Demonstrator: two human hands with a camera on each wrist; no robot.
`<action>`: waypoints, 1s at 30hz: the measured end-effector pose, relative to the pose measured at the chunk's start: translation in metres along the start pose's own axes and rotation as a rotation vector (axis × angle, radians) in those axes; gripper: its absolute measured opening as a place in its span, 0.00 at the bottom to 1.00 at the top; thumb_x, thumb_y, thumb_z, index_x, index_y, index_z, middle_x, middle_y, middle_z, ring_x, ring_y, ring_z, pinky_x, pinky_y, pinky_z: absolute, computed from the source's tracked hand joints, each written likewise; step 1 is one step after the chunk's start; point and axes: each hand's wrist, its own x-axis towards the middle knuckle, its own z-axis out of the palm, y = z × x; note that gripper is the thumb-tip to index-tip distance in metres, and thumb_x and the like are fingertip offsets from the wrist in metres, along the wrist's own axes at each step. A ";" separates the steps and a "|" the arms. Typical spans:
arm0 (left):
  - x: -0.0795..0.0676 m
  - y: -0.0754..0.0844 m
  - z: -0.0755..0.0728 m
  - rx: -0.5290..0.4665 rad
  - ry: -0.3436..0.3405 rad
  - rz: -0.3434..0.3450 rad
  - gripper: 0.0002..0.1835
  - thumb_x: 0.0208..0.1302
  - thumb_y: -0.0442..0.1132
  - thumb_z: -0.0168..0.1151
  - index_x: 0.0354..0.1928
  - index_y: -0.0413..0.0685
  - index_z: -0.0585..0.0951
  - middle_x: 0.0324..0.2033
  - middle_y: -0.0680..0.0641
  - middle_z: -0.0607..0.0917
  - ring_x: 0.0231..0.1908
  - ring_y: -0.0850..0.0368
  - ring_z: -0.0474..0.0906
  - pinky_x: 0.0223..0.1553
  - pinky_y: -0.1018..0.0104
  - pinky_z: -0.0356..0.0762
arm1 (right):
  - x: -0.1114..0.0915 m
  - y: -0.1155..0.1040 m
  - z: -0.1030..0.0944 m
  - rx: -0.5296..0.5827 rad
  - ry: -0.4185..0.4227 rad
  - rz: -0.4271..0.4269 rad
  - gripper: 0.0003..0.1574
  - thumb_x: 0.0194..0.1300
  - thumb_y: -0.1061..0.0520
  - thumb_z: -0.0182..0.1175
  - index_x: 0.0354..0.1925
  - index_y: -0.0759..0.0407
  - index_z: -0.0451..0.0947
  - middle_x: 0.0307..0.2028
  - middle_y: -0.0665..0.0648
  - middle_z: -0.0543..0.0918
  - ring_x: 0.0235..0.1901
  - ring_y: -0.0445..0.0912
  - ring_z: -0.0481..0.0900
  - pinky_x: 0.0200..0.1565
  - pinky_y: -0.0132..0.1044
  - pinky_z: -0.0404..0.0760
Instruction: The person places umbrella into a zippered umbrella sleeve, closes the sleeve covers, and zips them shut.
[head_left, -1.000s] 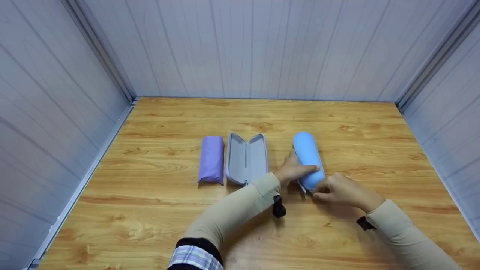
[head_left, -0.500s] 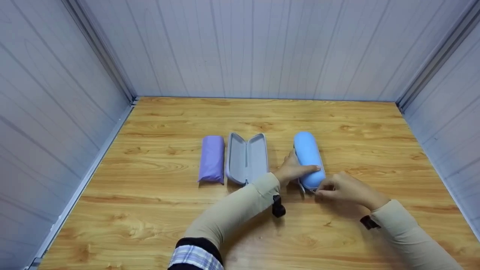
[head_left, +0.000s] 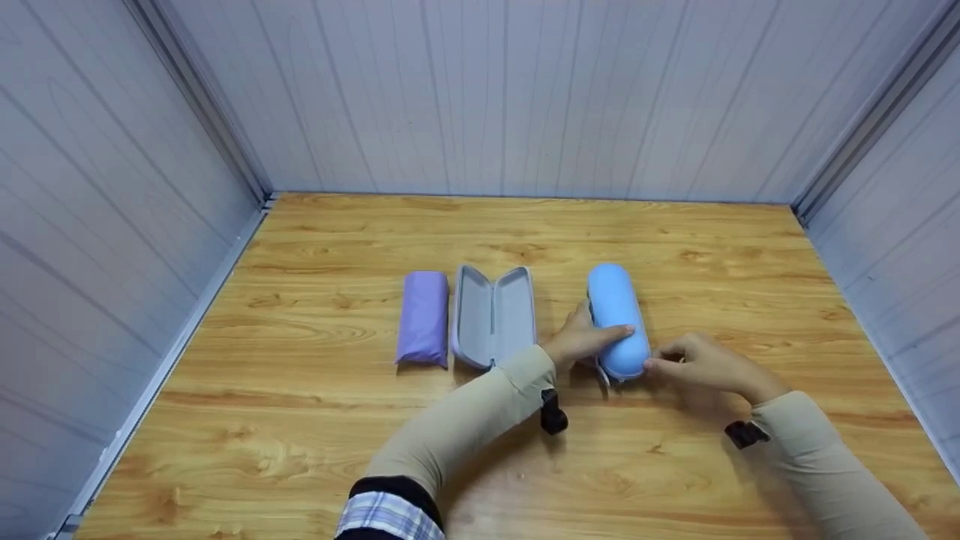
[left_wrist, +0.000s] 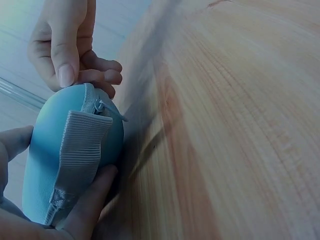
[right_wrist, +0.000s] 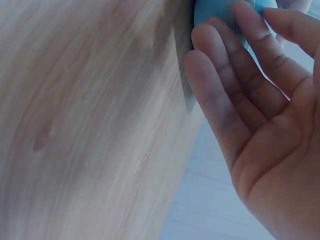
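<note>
A blue glasses case stands zipped-looking on the wooden table at right of centre. My left hand grips its left side, thumb across the top. The left wrist view shows a grey strap on the case and a small zipper pull hanging at its near end. At that end's right corner, my right hand has thumb and index finger drawn together against the case; exactly what lies between the tips is hidden. In the right wrist view its other fingers are loosely bent.
Left of the hands, a grey-lined glasses case lies open. Beside it is a purple wrapped pouch. Pale panel walls bound the table at the back and sides.
My right hand has shifted to the right, from the near end of the blue glasses case to its right corner. The left hand and the case have stayed almost still.
</note>
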 end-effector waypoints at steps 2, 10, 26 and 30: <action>-0.001 0.000 -0.001 -0.010 -0.015 0.003 0.44 0.64 0.47 0.70 0.75 0.43 0.58 0.60 0.41 0.75 0.55 0.47 0.77 0.54 0.54 0.79 | 0.001 0.002 -0.001 0.041 -0.004 0.021 0.19 0.75 0.50 0.57 0.38 0.62 0.86 0.30 0.58 0.85 0.27 0.43 0.78 0.31 0.35 0.79; -0.002 0.002 -0.005 0.025 -0.021 0.028 0.39 0.65 0.41 0.62 0.74 0.38 0.59 0.64 0.38 0.73 0.60 0.48 0.73 0.60 0.54 0.74 | 0.012 0.007 -0.002 0.249 0.079 0.178 0.25 0.78 0.47 0.52 0.56 0.69 0.69 0.44 0.66 0.82 0.41 0.57 0.84 0.43 0.47 0.84; 0.001 0.001 -0.008 0.084 -0.063 0.083 0.40 0.64 0.38 0.64 0.74 0.37 0.59 0.65 0.36 0.72 0.61 0.46 0.73 0.59 0.55 0.75 | 0.054 0.017 -0.001 0.593 0.148 0.338 0.53 0.77 0.35 0.45 0.79 0.62 0.35 0.71 0.75 0.56 0.67 0.65 0.63 0.67 0.55 0.65; -0.001 0.003 -0.010 0.089 -0.074 0.097 0.39 0.64 0.38 0.64 0.74 0.37 0.59 0.64 0.36 0.73 0.61 0.46 0.73 0.59 0.54 0.75 | 0.060 0.016 -0.004 0.633 0.142 0.352 0.54 0.76 0.33 0.47 0.79 0.61 0.34 0.72 0.74 0.54 0.68 0.64 0.61 0.68 0.55 0.62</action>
